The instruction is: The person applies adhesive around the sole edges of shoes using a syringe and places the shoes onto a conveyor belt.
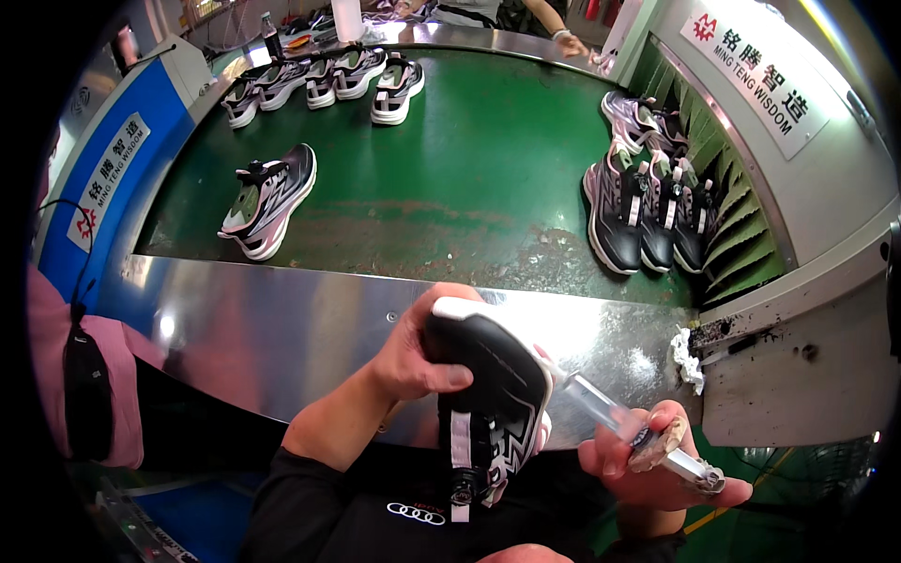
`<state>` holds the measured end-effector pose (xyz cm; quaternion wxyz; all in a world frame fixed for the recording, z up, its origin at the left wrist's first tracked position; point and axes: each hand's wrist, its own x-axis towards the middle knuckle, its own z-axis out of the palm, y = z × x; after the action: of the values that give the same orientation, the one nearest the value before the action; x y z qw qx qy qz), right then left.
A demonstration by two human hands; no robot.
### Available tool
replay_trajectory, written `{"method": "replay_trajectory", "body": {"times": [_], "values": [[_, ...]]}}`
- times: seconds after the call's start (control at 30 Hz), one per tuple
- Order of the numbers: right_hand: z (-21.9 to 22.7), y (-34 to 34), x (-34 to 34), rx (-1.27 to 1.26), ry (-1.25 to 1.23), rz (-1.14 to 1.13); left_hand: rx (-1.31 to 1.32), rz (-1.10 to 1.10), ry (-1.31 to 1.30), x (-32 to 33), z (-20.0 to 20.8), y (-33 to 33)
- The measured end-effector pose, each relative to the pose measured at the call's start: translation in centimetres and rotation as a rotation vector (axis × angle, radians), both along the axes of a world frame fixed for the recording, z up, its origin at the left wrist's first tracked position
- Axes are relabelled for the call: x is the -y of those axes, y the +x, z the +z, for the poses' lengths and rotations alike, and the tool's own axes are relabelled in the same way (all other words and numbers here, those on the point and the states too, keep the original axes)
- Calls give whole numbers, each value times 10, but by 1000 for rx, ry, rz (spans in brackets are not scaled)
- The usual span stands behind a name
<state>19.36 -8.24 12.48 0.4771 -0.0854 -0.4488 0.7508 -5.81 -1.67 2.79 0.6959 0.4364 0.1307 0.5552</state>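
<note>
My left hand (405, 358) is closed around the toe end of a black sneaker (488, 366) with a white sole, pink trim and a white-and-black strap. The shoe is tilted above the metal ledge, its heel end toward my chest. In my closed right hand (615, 462) is a clear syringe (598, 405), with its plunger end toward the palm. The syringe's narrow tip points at the sole edge on the shoe's right side. Whether the tip touches the shoe is hard to tell. Some pale, worn wrapping (663, 445) covers a finger of the right hand.
A green conveyor belt (422, 178) runs beyond the metal ledge (282, 319). One sneaker (270, 202) lies on its left; several more (352, 73) stand at the far left and by the right-hand opening (648, 211). Crumpled white tissue (687, 361) sits at right. Another person's hand (570, 43) shows at the far side.
</note>
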Motion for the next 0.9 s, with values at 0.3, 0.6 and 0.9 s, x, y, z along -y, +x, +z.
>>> {"method": "replay_trajectory", "body": {"times": [0.3, 0.6, 0.9], "values": [[7, -18, -3, -10, 6, 49, 10, -4, 123, 8, 9, 4], [7, -20, -3, -19, -48, 63, -59, 5, 152, 11, 13, 2], [2, -12, -1, -16, -39, 14, -20, -7, 75, 8, 8, 2]]}}
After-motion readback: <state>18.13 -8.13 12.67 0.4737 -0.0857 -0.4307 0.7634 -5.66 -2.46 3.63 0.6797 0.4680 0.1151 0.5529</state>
